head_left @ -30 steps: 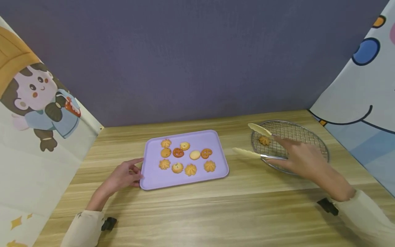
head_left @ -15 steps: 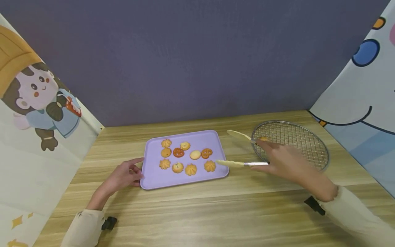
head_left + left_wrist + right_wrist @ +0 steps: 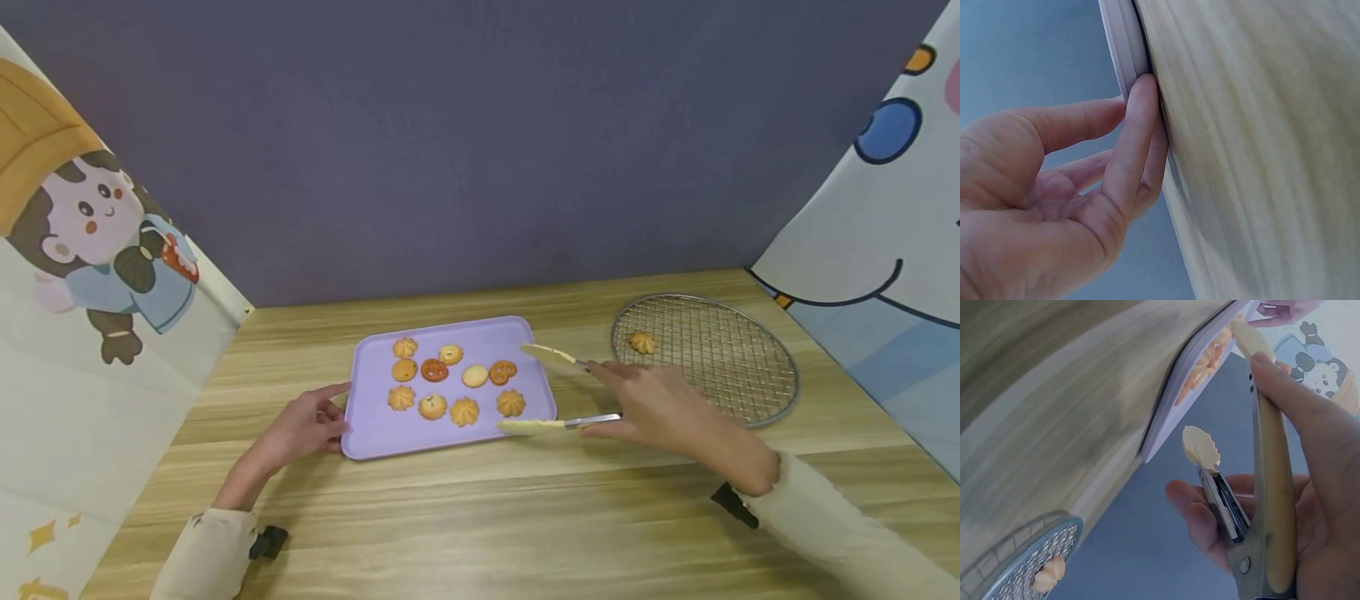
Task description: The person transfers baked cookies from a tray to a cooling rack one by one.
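Tongs of silver metal point(image 3: 1275, 494), fitted with cream ripple-edged tips point(image 3: 532, 427), are gripped in the right hand point(image 3: 667, 408), thumb along one arm and fingers at the other. The jaws stand wide apart, level with the right end of a lilac rectangular tray point(image 3: 375, 437) with rounded corners (whether either tip touches it cannot be told from these views).

The left hand point(image 3: 303, 425) holds the tray at its left short edge: in the left wrist view one digit meets the upper lip while others bend against the outer side, close to the surface.

The tray lies flat on a pale wood-grain surface point(image 3: 465, 525). Ten biscuits rest on it, spread in loose rows: four golden star-shaped biscuits point(image 3: 465, 412), two brown pretzel-shaped biscuits point(image 3: 502, 372), one pale smooth oval biscuit point(image 3: 475, 376), and three other rounded ones. The star-shaped biscuit nearest the right end sits between the levels of the two tips.

To the right, well apart from the tray, lies a round metal wire rack point(image 3: 720, 358), partly covered by the right hand. One golden star-shaped biscuit point(image 3: 642, 342) rests near the rack's left rim.
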Demonstrator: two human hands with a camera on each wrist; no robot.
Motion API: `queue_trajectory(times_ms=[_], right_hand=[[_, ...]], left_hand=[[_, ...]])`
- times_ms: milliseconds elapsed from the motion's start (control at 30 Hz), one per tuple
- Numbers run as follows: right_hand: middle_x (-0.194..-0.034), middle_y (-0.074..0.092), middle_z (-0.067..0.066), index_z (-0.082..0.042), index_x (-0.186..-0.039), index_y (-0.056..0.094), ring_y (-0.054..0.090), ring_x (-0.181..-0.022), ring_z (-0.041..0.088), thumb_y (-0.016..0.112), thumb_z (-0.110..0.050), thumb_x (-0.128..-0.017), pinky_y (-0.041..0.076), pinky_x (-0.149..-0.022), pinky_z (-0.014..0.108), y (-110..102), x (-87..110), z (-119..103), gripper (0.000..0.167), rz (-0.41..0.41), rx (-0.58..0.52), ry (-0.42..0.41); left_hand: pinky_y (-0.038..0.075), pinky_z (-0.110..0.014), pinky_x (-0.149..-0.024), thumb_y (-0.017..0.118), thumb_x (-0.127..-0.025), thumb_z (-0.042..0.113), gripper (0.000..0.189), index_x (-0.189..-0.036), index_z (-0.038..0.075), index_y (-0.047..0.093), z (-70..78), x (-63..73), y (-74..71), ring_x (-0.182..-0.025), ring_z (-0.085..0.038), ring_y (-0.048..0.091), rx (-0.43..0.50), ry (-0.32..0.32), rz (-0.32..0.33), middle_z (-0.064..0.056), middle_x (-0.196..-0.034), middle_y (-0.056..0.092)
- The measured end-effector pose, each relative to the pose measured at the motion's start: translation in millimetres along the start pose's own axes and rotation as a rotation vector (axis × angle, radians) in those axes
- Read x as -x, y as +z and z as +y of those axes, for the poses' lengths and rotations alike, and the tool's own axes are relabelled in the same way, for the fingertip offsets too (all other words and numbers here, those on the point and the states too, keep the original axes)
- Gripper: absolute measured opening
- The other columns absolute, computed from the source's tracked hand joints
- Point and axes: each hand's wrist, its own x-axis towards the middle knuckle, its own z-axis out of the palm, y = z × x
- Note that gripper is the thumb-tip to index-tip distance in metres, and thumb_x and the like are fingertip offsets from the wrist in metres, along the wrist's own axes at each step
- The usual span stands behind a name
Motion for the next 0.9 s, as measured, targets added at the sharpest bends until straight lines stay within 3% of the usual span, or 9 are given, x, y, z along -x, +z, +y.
queue_trajectory(times_ms=[200,500,667,900], right_hand=[[-0.108,0.071,0.017,0.003,-0.129,0.062,0.046,-0.050,0.004,0.079,-0.064,-0.070,0.034,-0.038,0.015,7,-3.1,-2,0.090,0.006,-0.017,-0.021],[-0.087,0.072,0.008,0.001,-0.118,0.068,0.035,-0.042,0.000,0.081,-0.055,-0.074,0.027,-0.034,0.013,7,-7.0,-8,0.073,0.007,0.001,-0.048],[-0.066,0.060,-0.002,-0.001,-0.106,0.069,0.037,-0.042,0.002,0.082,-0.049,-0.076,0.029,-0.034,0.015,5,-6.3,-13,0.057,0.014,0.013,-0.053],[-0.058,0.049,-0.008,-0.006,-0.094,0.066,0.036,-0.043,0.004,0.082,-0.044,-0.079,0.030,-0.036,0.017,8,-4.7,-18,0.044,0.039,0.025,-0.072]], left_hand=[[0.062,-0.034,-0.062,0.064,-0.091,-0.008,0.065,-0.147,-0.015,0.031,-1.1,-1.6,0.3,-0.075,-0.021,0.063,0.001,0.000,-0.001,-0.017,-0.091,0.057],[0.062,-0.031,-0.062,0.064,-0.090,-0.009,0.064,-0.147,-0.013,0.034,0.5,-2.1,1.6,-0.074,-0.020,0.063,0.002,-0.007,0.008,-0.016,-0.090,0.057],[0.062,-0.032,-0.061,0.064,-0.090,-0.009,0.064,-0.146,-0.015,0.034,-0.5,-1.6,1.0,-0.074,-0.021,0.063,0.007,0.014,0.009,-0.016,-0.089,0.058],[0.062,-0.032,-0.062,0.063,-0.090,-0.009,0.064,-0.146,-0.015,0.034,-2.0,-0.8,0.2,-0.076,-0.022,0.064,0.020,0.006,0.004,-0.016,-0.090,0.058]])
